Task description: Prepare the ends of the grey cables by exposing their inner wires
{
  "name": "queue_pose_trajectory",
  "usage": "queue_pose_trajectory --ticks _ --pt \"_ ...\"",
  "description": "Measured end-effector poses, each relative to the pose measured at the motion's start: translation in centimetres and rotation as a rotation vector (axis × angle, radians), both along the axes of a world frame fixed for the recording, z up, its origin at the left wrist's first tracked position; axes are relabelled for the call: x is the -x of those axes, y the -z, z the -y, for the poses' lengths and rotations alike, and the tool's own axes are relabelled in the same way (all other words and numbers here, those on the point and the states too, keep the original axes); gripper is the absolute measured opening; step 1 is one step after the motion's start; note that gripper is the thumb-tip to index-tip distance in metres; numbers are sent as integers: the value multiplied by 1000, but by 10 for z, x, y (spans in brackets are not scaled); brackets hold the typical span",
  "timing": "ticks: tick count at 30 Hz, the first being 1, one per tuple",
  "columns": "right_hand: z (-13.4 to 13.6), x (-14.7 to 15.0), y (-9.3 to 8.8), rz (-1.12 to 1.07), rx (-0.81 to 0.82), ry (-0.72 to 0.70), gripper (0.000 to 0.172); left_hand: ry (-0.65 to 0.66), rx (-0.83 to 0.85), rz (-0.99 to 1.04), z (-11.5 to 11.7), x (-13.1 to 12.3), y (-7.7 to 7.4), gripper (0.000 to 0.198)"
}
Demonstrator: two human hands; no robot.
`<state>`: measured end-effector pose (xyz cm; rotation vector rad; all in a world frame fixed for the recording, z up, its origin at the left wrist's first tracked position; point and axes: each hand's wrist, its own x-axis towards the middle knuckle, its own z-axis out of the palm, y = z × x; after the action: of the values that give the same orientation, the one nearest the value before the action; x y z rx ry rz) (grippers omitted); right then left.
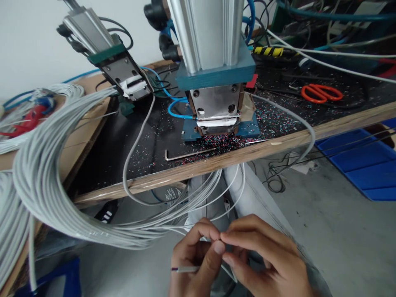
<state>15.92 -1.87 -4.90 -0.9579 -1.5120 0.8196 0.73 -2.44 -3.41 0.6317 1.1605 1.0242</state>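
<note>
My left hand (pixel 201 260) is closed around a thin grey cable; one cable end (pixel 185 269), with a dark tip, sticks out to the left past my thumb. Fingertips of my right hand (pixel 266 255) are pinched together and meet my left forefinger and thumb. Whatever lies between them is too small to make out. Behind my hands a large bundle of grey cables (pixel 102 233) sweeps down from the left and across my lap.
A pneumatic press (pixel 213 76) stands near the bench's wooden edge (pixel 182 171), with wire scraps around its base. A second press (pixel 102 53) is farther left. An Allen key (pixel 190 154) and orange scissors (pixel 321 93) lie on the bench. Blue bins (pixel 359 165) are at right.
</note>
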Motion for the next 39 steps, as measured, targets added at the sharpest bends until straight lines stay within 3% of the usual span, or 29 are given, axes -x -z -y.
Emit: queue_pose_trajectory --ticks 8,13,17,25,30,35,39 --pt "1 4 4 -42 -4 34 21 -34 56 51 -2 -5 -7 25" --pt "1 5 2 -122 148 6 14 -65 64 7 -4 -8 -9 29" --pt "0 2 2 -160 285 -60 11 -14 69 6 -3 -6 -5 29" --pt "7 -9 5 141 300 -145 10 101 -76 -126 -3 1 -1 28" --pt "3 -7 7 -88 351 -60 9 56 -98 -108 -7 2 -1 24" --pt "2 -6 6 -126 477 -285 13 -27 24 -77 -7 -3 -7 30" --pt "2 -4 5 -170 508 -285 22 31 16 -107 -8 0 -11 27"
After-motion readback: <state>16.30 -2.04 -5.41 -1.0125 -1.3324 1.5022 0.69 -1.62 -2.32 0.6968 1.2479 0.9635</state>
